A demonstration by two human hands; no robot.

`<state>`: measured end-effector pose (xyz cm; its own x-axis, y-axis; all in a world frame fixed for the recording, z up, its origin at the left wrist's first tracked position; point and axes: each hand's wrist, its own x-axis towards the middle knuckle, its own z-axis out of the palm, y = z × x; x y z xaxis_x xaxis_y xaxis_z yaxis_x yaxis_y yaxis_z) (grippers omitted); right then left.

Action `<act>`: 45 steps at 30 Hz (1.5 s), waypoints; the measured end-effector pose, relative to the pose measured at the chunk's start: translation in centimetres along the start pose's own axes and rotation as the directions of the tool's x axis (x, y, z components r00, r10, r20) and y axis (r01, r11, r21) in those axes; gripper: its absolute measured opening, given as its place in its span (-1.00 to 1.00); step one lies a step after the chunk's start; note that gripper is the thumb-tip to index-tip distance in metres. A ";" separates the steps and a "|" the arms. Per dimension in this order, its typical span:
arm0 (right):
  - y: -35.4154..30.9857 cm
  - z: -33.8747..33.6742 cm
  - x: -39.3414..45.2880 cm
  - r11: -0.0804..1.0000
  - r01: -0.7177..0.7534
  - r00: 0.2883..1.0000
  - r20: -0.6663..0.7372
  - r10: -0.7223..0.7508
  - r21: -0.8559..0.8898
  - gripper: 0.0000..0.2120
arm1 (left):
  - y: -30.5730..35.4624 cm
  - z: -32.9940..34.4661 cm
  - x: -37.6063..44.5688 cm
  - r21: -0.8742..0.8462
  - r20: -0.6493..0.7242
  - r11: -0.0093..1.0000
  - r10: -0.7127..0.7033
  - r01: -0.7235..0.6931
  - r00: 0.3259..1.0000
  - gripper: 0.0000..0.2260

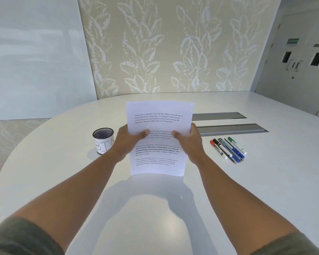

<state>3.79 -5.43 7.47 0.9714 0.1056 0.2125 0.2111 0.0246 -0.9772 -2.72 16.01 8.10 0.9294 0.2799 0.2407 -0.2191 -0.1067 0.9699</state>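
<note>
I hold printed sheet [159,126] upright, long axis vertical | left hand [131,142] pinches left edge, right hand [187,140] right edge | markers [228,149] nearer right hand

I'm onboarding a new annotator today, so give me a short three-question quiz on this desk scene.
1. True or false: both the left hand and the right hand hold the printed sheet.
2. Where do the pens lie? A) under the sheet B) on the table, right of the sheet C) in the left hand
3. Fill in: the leftmost marker has a ___ cap.
Key: 1 true; 2 B; 3 red.
</note>
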 end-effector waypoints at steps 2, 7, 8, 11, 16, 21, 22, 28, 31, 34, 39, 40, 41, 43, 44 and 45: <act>1.0 0.1 -0.6 0.996 -0.025 0.999 0.020 0.027 -0.091 -0.67 | -0.8 0.3 -0.4 0.017 0.017 0.999 -0.035 0.035 0.999 -0.74; 1.3 0.4 -1.1 0.989 -0.014 1.000 0.015 0.016 -0.150 -0.64 | -1.3 0.4 -0.6 -0.024 -0.062 0.999 -0.038 0.037 0.997 -0.76; 0.9 0.4 -1.1 0.989 -0.005 1.000 0.008 0.006 -0.150 -0.65 | -1.1 0.4 -0.4 -0.027 -0.077 0.999 -0.026 0.024 0.997 -0.76; 0.1 0.5 -0.9 0.991 0.000 1.000 -0.003 0.000 -0.134 -0.70 | -0.6 0.3 -0.1 -0.057 -0.099 0.998 0.006 -0.011 0.995 -0.78; 2.1 0.3 -1.5 0.976 -0.079 0.992 0.078 0.096 -0.202 -0.62 | -2.5 -0.4 -1.3 0.075 -0.034 0.995 -0.066 0.069 0.997 -0.73; 4.2 -0.2 -2.4 0.953 -0.106 0.982 0.122 0.146 -0.284 -0.64 | -4.7 -1.4 -2.6 0.257 0.078 0.955 -0.171 0.146 0.982 -0.84; 4.3 -0.3 -2.4 0.948 -0.110 0.981 0.118 0.151 -0.297 -0.64 | -4.9 -1.4 -2.7 0.282 0.087 0.949 -0.175 0.144 0.981 -0.85; 4.0 -0.5 -2.0 0.963 -0.118 0.989 0.052 0.135 -0.244 -0.72 | -5.1 -1.8 -2.2 0.227 0.009 0.961 -0.164 0.157 0.986 -0.78; 3.8 -0.6 -1.5 0.972 -0.179 0.984 0.000 0.181 -0.150 -0.73 | -4.7 -1.9 -1.9 0.076 -0.065 0.982 -0.167 0.171 0.984 -0.79; 4.0 -0.9 -0.9 0.969 -0.245 0.969 -0.048 0.244 -0.024 -0.70 | -4.7 -2.0 -1.6 -0.025 -0.150 0.981 -0.194 0.193 0.969 -0.77; 4.2 -0.6 -0.7 0.909 -0.326 0.931 -0.078 0.356 0.259 -0.76 | -4.9 -1.9 -1.5 -0.243 -0.175 0.932 -0.316 0.270 0.933 -0.69; 4.1 -0.4 -0.8 0.890 -0.339 0.921 -0.084 0.380 0.305 -0.77 | -4.8 -1.6 -1.5 -0.288 -0.170 0.920 -0.323 0.266 0.931 -0.68; 4.1 -0.1 -0.9 0.869 -0.348 0.913 -0.084 0.400 0.353 -0.77 | -4.6 -1.2 -1.5 -0.328 -0.163 0.907 -0.329 0.263 0.930 -0.69; 4.1 0.4 -1.0 0.827 -0.370 0.900 -0.059 0.432 0.424 -0.77 | -4.1 -0.2 -1.4 -0.368 -0.150 0.893 -0.331 0.259 0.932 -0.69; 4.0 0.6 -1.1 0.813 -0.381 0.897 -0.038 0.441 0.441 -0.76 | -4.0 0.2 -1.3 -0.363 -0.138 0.896 -0.324 0.257 0.936 -0.69; 3.9 0.9 -1.2 0.803 -0.392 0.896 -0.013 0.444 0.449 -0.74 | -3.8 0.7 -1.3 -0.355 -0.123 0.900 -0.312 0.252 0.942 -0.69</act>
<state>3.38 -4.54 3.42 0.9654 0.0928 -0.2435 -0.2596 0.4246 -0.8673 -2.86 15.42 4.04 0.9072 0.4146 -0.0713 -0.0689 0.3136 0.9471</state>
